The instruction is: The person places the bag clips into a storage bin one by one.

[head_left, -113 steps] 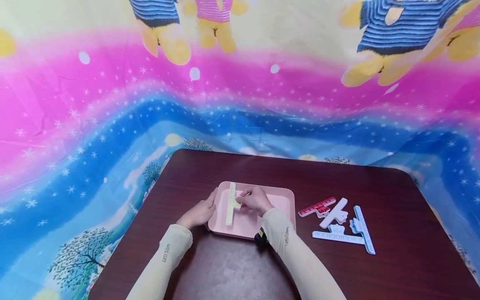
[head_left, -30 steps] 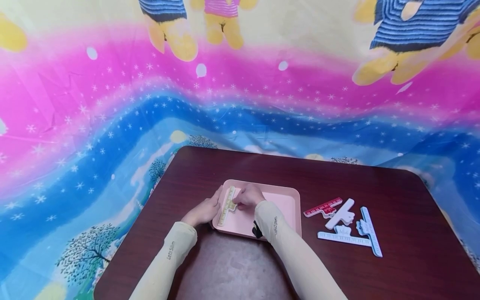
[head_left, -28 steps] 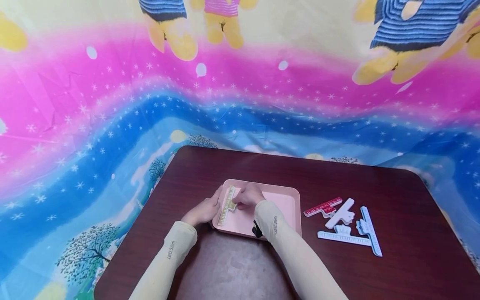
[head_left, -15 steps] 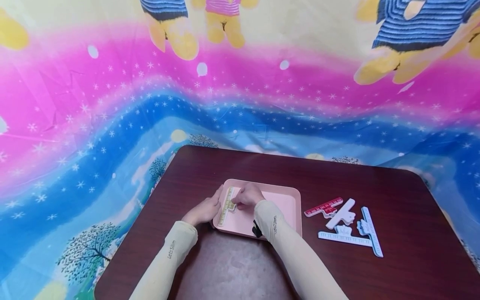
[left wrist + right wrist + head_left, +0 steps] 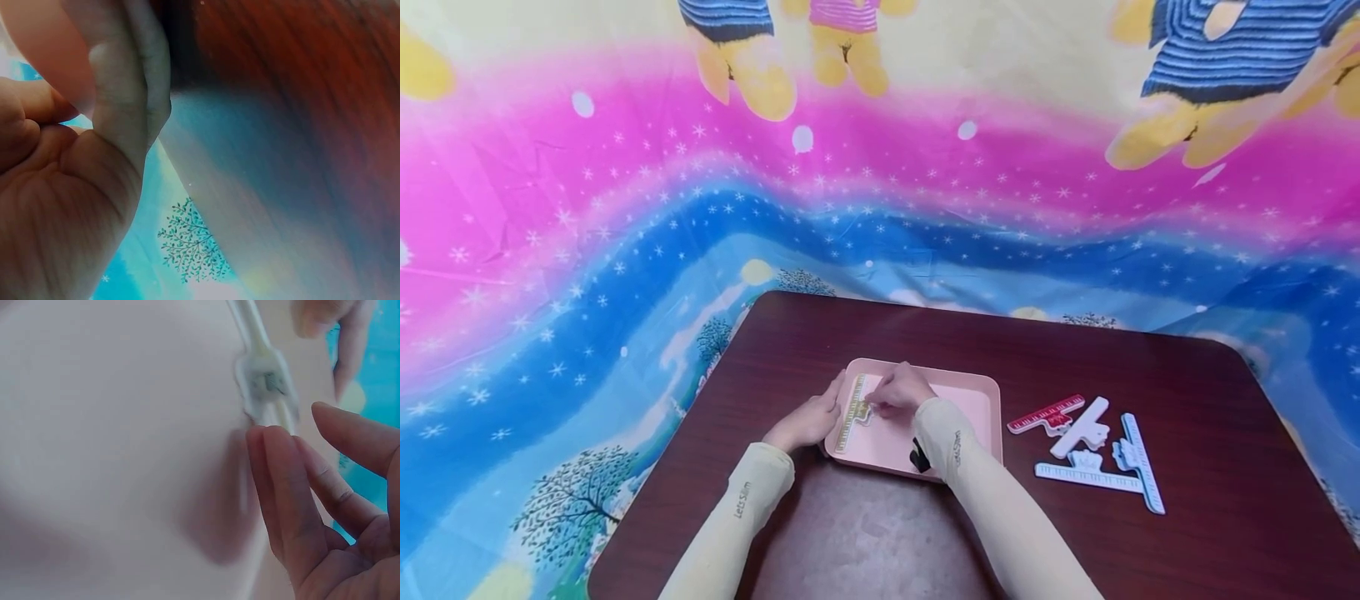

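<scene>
Pink tray (image 5: 977,400), frame centre, is being steadied by the left hand (image 5: 805,423) gripping its rim; right hand (image 5: 904,392), fingers straight, is touching the yellow ruler clip (image 5: 853,412).

Dark wood table (image 5: 1195,383) — behind it a bright, perhaps plastic, cartoon-bear backdrop (image 5: 880,183).

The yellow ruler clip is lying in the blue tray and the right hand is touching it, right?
Not quite: the tray is pink, not blue, as the head view shows. The yellow ruler clip does lie in it, along its left side, and the right hand touches the clip's handle, while the left hand holds the tray's left edge.
</scene>
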A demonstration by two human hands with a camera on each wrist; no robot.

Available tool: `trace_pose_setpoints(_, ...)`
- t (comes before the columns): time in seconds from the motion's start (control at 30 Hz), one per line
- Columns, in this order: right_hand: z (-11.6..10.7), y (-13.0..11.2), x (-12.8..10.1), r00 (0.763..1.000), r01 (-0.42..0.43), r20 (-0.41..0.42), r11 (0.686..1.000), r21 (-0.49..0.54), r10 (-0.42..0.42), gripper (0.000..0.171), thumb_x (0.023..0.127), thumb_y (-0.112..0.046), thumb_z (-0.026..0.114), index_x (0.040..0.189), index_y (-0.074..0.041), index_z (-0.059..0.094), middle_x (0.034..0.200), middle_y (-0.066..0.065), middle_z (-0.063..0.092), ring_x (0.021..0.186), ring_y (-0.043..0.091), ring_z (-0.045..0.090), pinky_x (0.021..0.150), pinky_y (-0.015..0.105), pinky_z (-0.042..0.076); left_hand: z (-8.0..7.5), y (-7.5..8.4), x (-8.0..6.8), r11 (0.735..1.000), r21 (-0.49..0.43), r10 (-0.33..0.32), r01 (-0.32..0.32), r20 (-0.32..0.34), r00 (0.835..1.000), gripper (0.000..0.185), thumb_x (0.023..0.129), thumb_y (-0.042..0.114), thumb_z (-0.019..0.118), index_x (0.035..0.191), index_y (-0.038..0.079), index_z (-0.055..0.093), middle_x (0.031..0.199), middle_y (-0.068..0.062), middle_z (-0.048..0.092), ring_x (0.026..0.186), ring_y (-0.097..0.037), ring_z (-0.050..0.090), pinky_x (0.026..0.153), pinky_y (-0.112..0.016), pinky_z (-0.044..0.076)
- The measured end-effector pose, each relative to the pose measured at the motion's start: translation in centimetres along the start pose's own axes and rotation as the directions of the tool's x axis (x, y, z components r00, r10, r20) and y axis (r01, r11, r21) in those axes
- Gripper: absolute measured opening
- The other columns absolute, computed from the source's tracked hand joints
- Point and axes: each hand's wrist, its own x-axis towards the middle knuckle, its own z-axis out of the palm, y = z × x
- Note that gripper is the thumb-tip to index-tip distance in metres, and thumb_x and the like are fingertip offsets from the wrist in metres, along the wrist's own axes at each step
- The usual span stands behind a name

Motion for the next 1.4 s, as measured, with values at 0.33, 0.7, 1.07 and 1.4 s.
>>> trace_pose_setpoints(0.33,-4.7,0.1,-2.8,0.997,0.061,-0.054,0.997,0.051,-0.058,0.017,0.086,-0.012,0.082,0.099,-0.002,0.077,0.082,0.006,0.069,0.090,0.037,0.075,0.079,0.040,0.063,0.0,0.2,0.1,1.000,-0.022,-0.018,0.018,0.010,1.000,0.065,0.107,0.011,0.036,0.167,0.007,0.010,0.090,-0.021,0.069,0.068,-0.019,0.070,0.079,-0.038,0.058)
trace_pose_setpoints(0.7,-13.0,4.7,-7.3,0.982,0.112,-0.134,0.982,-0.150,-0.133,0.028,0.092,-0.022,0.077,0.112,-0.003,0.076,0.102,0.013,0.076,0.092,0.034,0.074,0.075,0.034,0.059,0.0,0.1,0.3,0.999,0.040,-0.026,0.026,0.002,1.000,0.064,0.109,0.014,0.035,0.167,0.004,0.008,0.126,-0.030,0.064,0.099,-0.026,0.066,0.102,-0.047,0.050)
trace_pose_setpoints(1.07,-19.8,10.5,-11.4,0.975,0.012,-0.216,0.985,-0.174,-0.050,0.045,0.096,-0.030,0.075,0.127,0.002,0.069,0.114,0.023,0.074,0.092,0.030,0.072,0.079,0.043,0.058,0.2,0.3,-0.1,0.998,-0.045,-0.039,0.041,0.046,0.998,0.064,0.111,0.016,0.031,0.167,0.008,0.003,0.064,-0.008,0.061,0.048,-0.017,0.061,0.067,-0.031,0.053)
trace_pose_setpoints(1.4,-21.1,13.5,-12.7,0.968,-0.040,-0.251,0.973,-0.227,-0.019,0.053,0.097,-0.038,0.073,0.130,0.003,0.067,0.119,0.025,0.071,0.103,0.035,0.067,0.082,0.046,0.057,0.2,0.5,-0.2,0.996,-0.077,-0.044,0.049,0.056,0.997,0.064,0.111,0.015,0.031,0.168,0.010,0.003,0.064,-0.007,0.061,0.045,-0.017,0.060,0.058,-0.031,0.052)
